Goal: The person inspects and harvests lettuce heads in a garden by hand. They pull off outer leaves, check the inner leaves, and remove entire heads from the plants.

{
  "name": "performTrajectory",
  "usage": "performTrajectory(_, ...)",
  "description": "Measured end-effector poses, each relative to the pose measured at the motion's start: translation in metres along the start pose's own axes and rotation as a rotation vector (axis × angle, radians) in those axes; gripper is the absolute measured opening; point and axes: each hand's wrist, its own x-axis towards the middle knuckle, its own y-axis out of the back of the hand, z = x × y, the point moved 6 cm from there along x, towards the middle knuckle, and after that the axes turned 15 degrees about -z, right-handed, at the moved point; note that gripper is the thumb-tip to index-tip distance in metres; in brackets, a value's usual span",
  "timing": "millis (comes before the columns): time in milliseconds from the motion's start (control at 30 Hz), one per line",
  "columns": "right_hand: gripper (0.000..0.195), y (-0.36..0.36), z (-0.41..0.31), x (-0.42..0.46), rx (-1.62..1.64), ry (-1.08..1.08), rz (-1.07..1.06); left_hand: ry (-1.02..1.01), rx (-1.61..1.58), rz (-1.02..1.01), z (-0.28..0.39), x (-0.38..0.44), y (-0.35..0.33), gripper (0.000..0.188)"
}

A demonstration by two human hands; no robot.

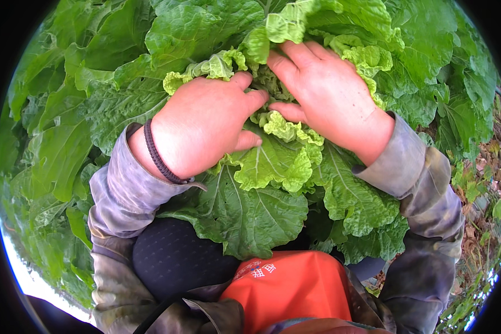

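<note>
A large leafy Chinese cabbage plant [271,160] grows right before me, its outer leaves dark green and its inner ones pale and crinkled. At its tight heart [271,85], both hands press among the inner leaves. My left hand [204,121], with a dark braided cord bracelet [158,154] on the wrist, lies over the left side, thumb and fingers apart. Across the heart, my right hand [325,85] rests with its fingers spread against the inner leaves on the right; a pale curled leaf [290,25] partly covers its fingertips.
More broad green leaves [54,137] crowd the left and top. At the right edge lies ground with dry leaves and weeds [480,188]. My dark-trousered knee [183,254] and a red cloth [292,288] bearing writing are close below the plant.
</note>
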Motion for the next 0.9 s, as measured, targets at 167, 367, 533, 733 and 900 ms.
performTrajectory(167, 0.072, -0.016, 0.0, 0.007, -0.185, -0.136, -0.308, -0.035, -0.03, 0.085, -0.006, -0.002, -0.003, 0.058)
performTrajectory(367, 0.053, -0.017, 0.005, -0.012, -0.25, -0.095, -0.166, -0.025, -0.021, 0.055, -0.007, -0.001, -0.003, 0.058)
performTrajectory(533, 0.045, -0.014, 0.007, -0.019, 0.162, -0.119, -0.076, -0.026, -0.016, 0.067, -0.006, 0.0, -0.003, 0.059)
performTrajectory(733, 0.064, -0.017, 0.011, -0.024, 0.345, -0.168, -0.063, -0.029, -0.056, 0.108, -0.005, -0.004, 0.001, 0.062)
performTrajectory(900, 0.051, -0.045, -0.007, -0.036, 0.216, 0.005, -0.117, -0.037, -0.046, 0.092, -0.003, -0.002, -0.001, 0.061)
